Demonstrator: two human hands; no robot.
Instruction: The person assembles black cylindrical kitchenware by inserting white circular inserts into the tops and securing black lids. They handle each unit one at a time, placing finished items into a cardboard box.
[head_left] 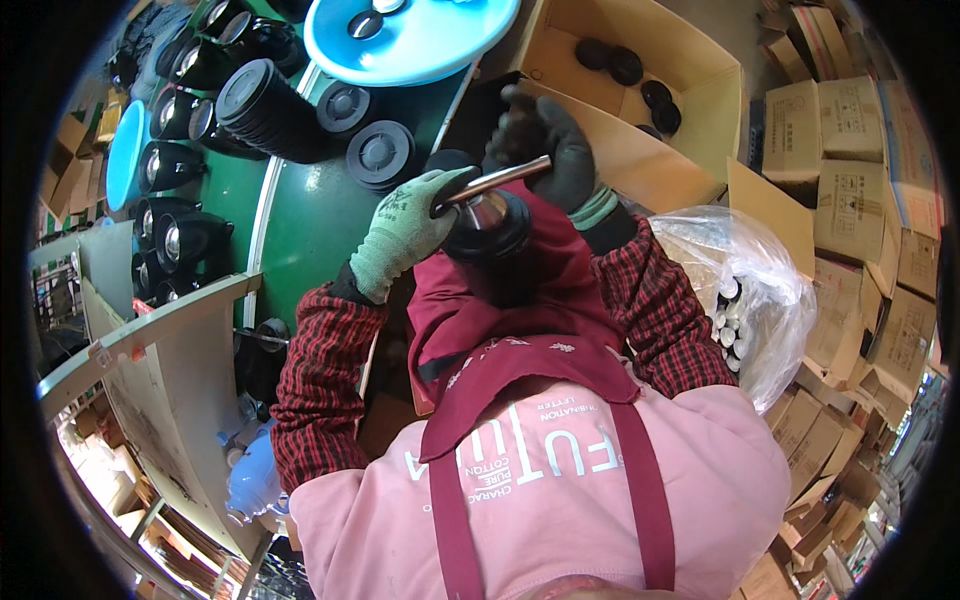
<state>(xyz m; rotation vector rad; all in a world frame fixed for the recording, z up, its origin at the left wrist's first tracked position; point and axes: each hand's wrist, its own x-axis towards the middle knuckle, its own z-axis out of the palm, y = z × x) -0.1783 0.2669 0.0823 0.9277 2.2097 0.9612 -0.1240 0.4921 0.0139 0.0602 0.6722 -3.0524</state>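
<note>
My left hand (405, 230), in a light green glove with dark fingertips, is closed round the near-left end of a shiny metal rod (510, 175). Directly under the rod, a silver cone-shaped piece (482, 212) sits in the middle of a round black part (495, 250) over my lap. Whether the rod is joined to the cone, I cannot tell. My right hand (560, 150), in a dark glove with a green cuff, is beside the rod's other end; motion smears its fingers, so its grip is unclear.
Left of my hands, a green-topped table (300, 215) carries stacked black discs (265, 105), several glossy black cups (190, 240) and a blue basin (410, 50). An open cardboard box (640, 90) with black discs stands ahead right. Beside my right arm lies a clear plastic bag (770, 290), near piled cartons (850, 200).
</note>
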